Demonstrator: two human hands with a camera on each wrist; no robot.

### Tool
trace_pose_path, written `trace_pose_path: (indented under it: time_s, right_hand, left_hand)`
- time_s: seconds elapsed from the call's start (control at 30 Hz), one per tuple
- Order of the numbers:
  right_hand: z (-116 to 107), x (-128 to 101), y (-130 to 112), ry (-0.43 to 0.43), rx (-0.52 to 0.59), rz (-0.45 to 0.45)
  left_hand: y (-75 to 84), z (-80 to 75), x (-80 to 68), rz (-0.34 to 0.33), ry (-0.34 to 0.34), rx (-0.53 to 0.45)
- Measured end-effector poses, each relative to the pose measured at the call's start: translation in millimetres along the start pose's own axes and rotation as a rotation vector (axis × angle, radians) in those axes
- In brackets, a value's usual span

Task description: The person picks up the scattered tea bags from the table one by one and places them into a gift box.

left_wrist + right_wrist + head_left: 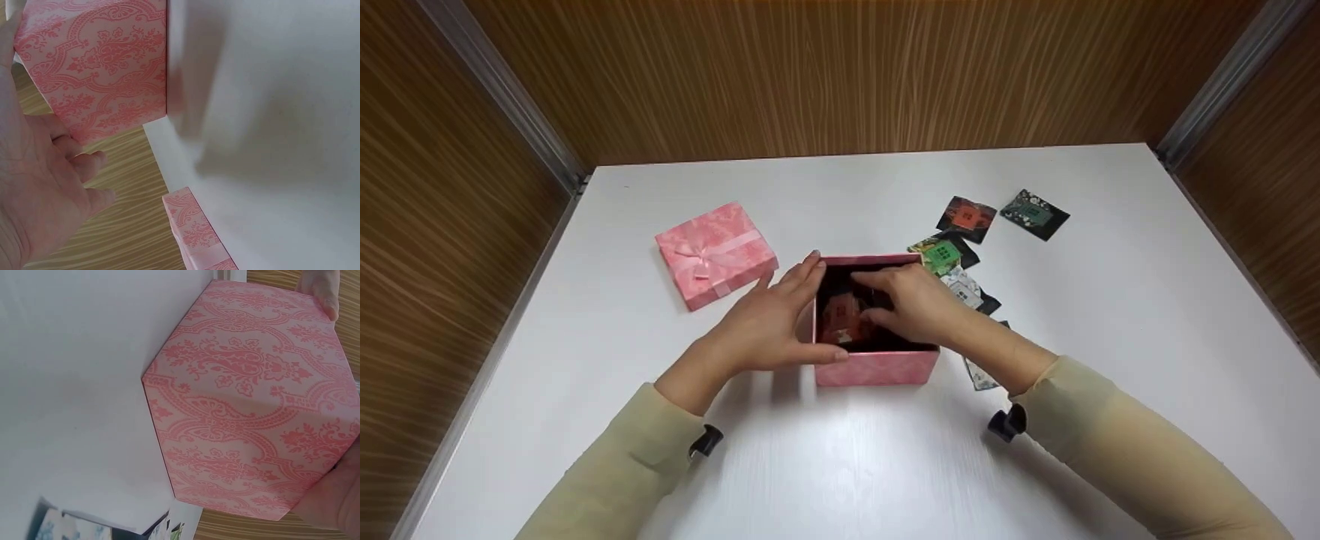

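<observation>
My left grip [769, 324] lies along the 9 o'clock wall of the pink box [876, 370], fingers spread toward its 11 o'clock corner and thumb at the near rim around 7 o'clock; I take this wide span to be steadying the box on the white counter [825, 465]. My right grip [921, 301] dips in over the 3 o'clock wall, thumb and forefinger parted beside a red packet [842, 316] lying inside, toward 9 o'clock; it is too dark there to tell whether I have hold of anything. The bow-topped lid [716, 259] lies apart at 10 o'clock, probably to leave the mouth clear for reaching in. An orange-labelled packet [966, 217] and a green-labelled packet [941, 255] lie toward 1 o'clock, a black floral packet [1035, 214] and a white packet [962, 288] toward 2, and a pale packet [981, 376], partly hidden by my forearm, at 4, presumably for my right side's easy reach.
</observation>
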State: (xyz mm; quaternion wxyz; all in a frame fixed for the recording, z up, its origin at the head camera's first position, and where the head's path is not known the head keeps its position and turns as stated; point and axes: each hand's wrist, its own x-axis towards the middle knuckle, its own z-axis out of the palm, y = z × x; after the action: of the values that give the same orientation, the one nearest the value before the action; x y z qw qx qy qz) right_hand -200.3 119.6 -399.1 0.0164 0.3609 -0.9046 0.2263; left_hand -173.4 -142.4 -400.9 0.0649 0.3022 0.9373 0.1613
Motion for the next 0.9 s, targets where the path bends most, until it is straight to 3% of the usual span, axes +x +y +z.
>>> trace_pose_path:
  time_s: [0.23,0.47,0.9]
  right_hand:
    - [-10,-5,6,0.046,0.107,-0.013]
    - [-35,-17,15,0.143,0.270,0.036]
    - [-99,-43,82,0.313,0.406,0.294]
  left_hand:
    - [-0.6,-0.2,0.6,0.006,0.000,-0.006]
    - [-0.2,-0.4,0.0,0.009,0.010,-0.005]
    - [1.6,-0.4,0.8,-0.010,-0.011,0.001]
